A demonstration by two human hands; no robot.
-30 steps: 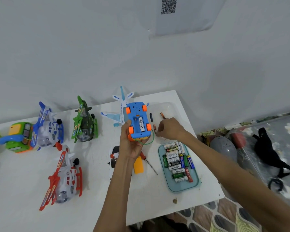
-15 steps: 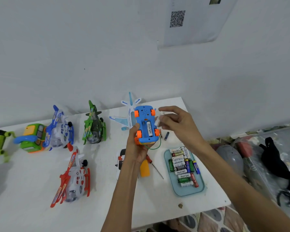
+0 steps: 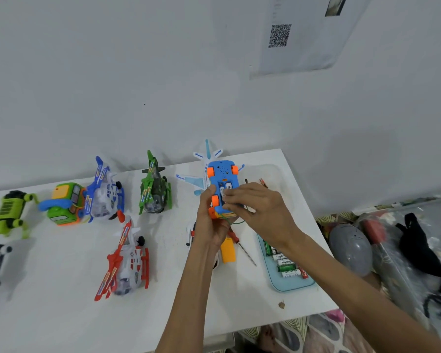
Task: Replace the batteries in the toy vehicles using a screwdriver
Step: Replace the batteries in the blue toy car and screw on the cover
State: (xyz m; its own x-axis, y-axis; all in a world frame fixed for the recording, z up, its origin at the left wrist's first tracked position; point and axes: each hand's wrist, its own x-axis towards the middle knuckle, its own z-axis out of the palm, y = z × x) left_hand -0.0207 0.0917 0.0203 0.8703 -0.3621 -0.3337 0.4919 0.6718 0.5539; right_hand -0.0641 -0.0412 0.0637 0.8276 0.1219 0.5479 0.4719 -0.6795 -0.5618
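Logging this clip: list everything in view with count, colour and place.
toy car: 1, blue, orange wheels, upside down in left grip
toy plane: 1, white-blue, behind car
helicopters: 3, green, blue, red, table middle
other toys: 3, green-orange, lime, white-black, table left
screwdriver: 1, red handle, on table by left wrist
orange piece: 1, beside screwdriver
tray: 1, pale blue, table right
batteries: several, mixed, in tray, partly hidden
table: 1, white
QR sheet: 1, wall
grey object: 1, floor right
left grip: holds car
right grip: fingertips at car's battery bay; hold unclear
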